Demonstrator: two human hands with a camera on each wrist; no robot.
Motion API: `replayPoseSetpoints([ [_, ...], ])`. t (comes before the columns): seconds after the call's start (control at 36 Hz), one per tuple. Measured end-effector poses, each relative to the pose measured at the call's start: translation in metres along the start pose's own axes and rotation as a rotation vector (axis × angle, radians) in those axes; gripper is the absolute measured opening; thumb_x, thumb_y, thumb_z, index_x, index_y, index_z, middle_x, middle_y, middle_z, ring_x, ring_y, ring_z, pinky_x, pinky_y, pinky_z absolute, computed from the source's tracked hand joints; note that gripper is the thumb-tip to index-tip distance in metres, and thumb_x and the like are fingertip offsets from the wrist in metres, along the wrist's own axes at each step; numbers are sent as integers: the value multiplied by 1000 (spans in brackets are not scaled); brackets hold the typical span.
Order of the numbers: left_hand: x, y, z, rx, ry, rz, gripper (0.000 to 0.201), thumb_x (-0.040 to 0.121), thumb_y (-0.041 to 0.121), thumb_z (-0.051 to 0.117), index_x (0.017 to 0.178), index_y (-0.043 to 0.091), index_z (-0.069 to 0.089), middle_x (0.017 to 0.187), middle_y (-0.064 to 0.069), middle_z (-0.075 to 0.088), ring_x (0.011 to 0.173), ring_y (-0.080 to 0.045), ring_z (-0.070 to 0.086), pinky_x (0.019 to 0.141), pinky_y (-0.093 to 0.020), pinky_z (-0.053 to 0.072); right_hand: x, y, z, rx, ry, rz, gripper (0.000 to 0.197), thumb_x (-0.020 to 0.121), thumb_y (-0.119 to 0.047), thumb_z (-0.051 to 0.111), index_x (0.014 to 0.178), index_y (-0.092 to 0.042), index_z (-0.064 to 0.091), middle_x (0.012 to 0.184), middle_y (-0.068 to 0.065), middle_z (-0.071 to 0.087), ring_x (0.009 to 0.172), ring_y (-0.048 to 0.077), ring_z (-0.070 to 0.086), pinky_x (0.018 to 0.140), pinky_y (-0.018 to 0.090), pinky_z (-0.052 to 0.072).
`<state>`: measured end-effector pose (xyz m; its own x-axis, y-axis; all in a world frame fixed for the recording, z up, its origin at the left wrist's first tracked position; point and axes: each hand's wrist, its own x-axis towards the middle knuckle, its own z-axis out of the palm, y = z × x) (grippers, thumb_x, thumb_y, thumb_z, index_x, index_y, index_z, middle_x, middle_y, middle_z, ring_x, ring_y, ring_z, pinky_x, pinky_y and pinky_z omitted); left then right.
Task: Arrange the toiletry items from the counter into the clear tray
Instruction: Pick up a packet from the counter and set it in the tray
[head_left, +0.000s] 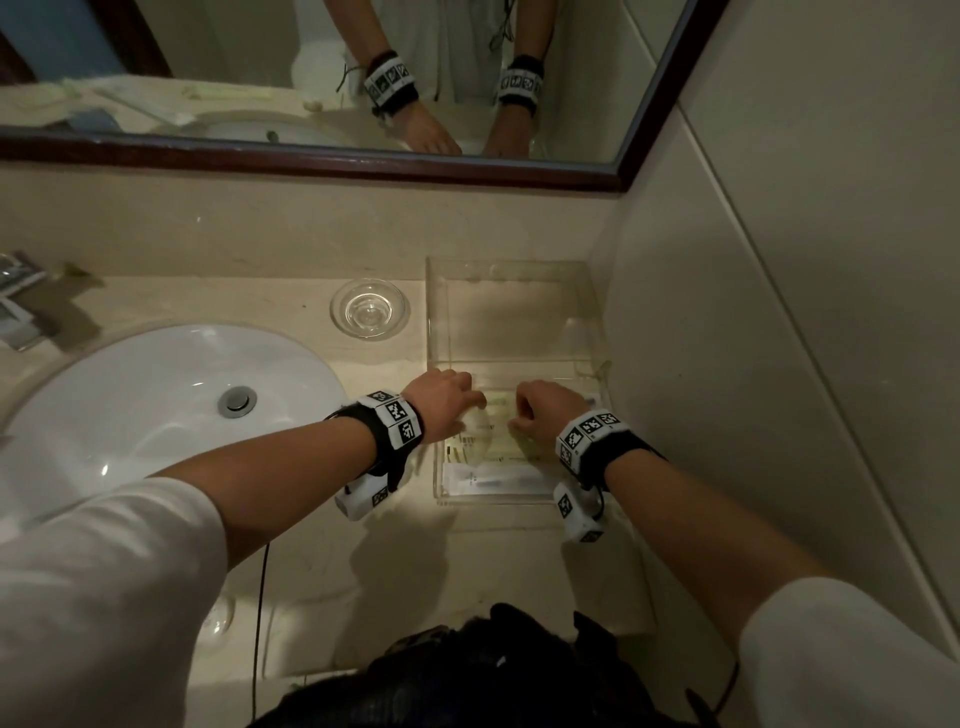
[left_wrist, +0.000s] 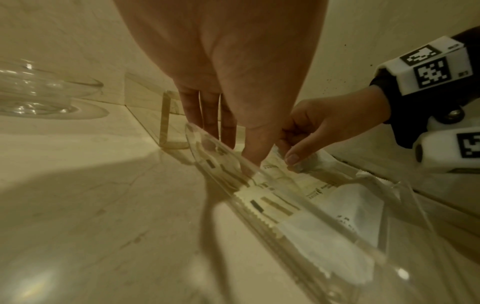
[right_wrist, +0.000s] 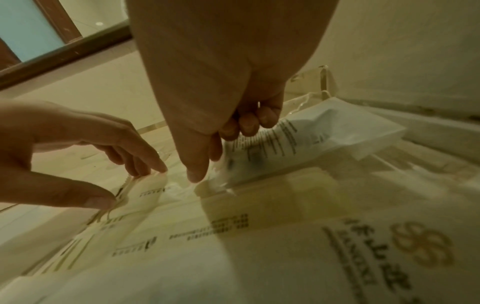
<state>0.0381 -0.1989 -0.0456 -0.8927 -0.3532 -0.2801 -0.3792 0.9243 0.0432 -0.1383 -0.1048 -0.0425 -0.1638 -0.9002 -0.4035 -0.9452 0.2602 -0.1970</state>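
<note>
The clear tray (head_left: 432, 312) stands on the counter's right side against the wall, its far half bare. Several pale toiletry sachets (head_left: 493, 470) lie flat in its near half. Both hands are down inside that near half. My left hand (head_left: 451, 404) holds the serrated end of a cream sachet (right_wrist: 148, 193) between thumb and fingers. To its right, my right hand (head_left: 540, 410) pinches a corner of a white printed sachet (right_wrist: 298, 137) with thumb and forefinger, the other fingers curled. A larger sachet with a gold logo (right_wrist: 363, 251) lies nearest the right wrist camera. The tray's side rim (left_wrist: 205, 139) crosses the left wrist view.
A small round glass dish (head_left: 369, 309) sits just left of the tray. The white sink basin (head_left: 156, 405) fills the counter's left, with a chrome faucet (head_left: 21, 296) behind it. A framed mirror (head_left: 311, 78) hangs above, and a tiled wall (head_left: 779, 312) closes the right side.
</note>
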Motion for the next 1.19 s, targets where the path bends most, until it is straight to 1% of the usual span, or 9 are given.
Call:
replayPoseSetpoints([
  [0.14, 1, 2, -3, 31, -38, -27, 49, 89, 31, 56, 136, 25, 41, 128, -4, 49, 112, -25, 51, 91, -33, 40, 1, -7, 7, -14, 87, -77, 41, 79, -33, 69, 114, -17, 52, 115, 3, 51, 103, 23, 51, 85, 37, 47],
  [0.28, 1, 3, -8, 92, -82, -74, 44, 86, 31, 57, 126, 16, 47, 120, -7, 52, 107, -27, 54, 91, -35, 38, -1, -9, 13, -95, 154, -154, 53, 75, -32, 71, 121, -14, 51, 120, 5, 48, 109, 23, 47, 89, 35, 45],
  [0.36, 0, 4, -10, 86, -93, -74, 39, 85, 26, 55, 122, 14, 50, 117, -7, 53, 101, -27, 56, 87, -34, 40, -2, -8, 15, -130, 176, -203, 57, 77, -33, 69, 126, -13, 49, 124, 6, 48, 111, 23, 46, 93, 34, 41],
  [0.44, -2, 5, -12, 60, -103, -72, 39, 84, 24, 58, 121, 13, 51, 116, -7, 54, 97, -28, 58, 83, -34, 42, -4, -7, 15, -194, 185, -232, 51, 78, -36, 65, 122, -13, 51, 122, 6, 51, 108, 23, 46, 92, 33, 39],
  [0.58, -2, 6, -17, 64, -122, -66, 34, 83, 24, 59, 114, 12, 53, 113, -8, 54, 97, -28, 58, 84, -35, 42, -6, -6, 14, -262, 164, -260, 49, 79, -36, 62, 121, -13, 51, 122, 6, 52, 107, 24, 47, 92, 35, 40],
  [0.69, -1, 10, -20, 103, -140, -80, 28, 84, 20, 55, 110, 9, 58, 111, -10, 55, 96, -30, 59, 84, -36, 43, -9, -5, 14, -270, 142, -295, 42, 78, -23, 57, 119, -12, 53, 118, 8, 55, 102, 26, 50, 86, 36, 44],
  [0.81, 1, 13, -16, 164, -154, -78, 27, 89, 20, 46, 107, 11, 64, 113, -9, 59, 104, -28, 57, 87, -35, 42, -9, -4, 15, -272, 149, -292, 37, 76, -15, 57, 112, -11, 56, 112, 9, 58, 96, 27, 53, 82, 37, 45],
  [0.94, 4, 12, -13, 179, -169, -80, 28, 90, 21, 45, 104, 12, 67, 111, -7, 62, 105, -26, 58, 87, -34, 41, -8, -6, 14, -244, 178, -292, 30, 81, -10, 51, 109, -5, 57, 114, 14, 56, 101, 30, 51, 86, 39, 41],
  [1.19, 6, 11, -10, 214, -167, -76, 28, 92, 20, 44, 103, 11, 67, 112, -8, 63, 105, -27, 58, 85, -34, 42, -3, -6, 15, -274, 151, -293, 25, 81, -10, 55, 104, -2, 63, 117, 12, 55, 105, 30, 48, 86, 38, 40],
])
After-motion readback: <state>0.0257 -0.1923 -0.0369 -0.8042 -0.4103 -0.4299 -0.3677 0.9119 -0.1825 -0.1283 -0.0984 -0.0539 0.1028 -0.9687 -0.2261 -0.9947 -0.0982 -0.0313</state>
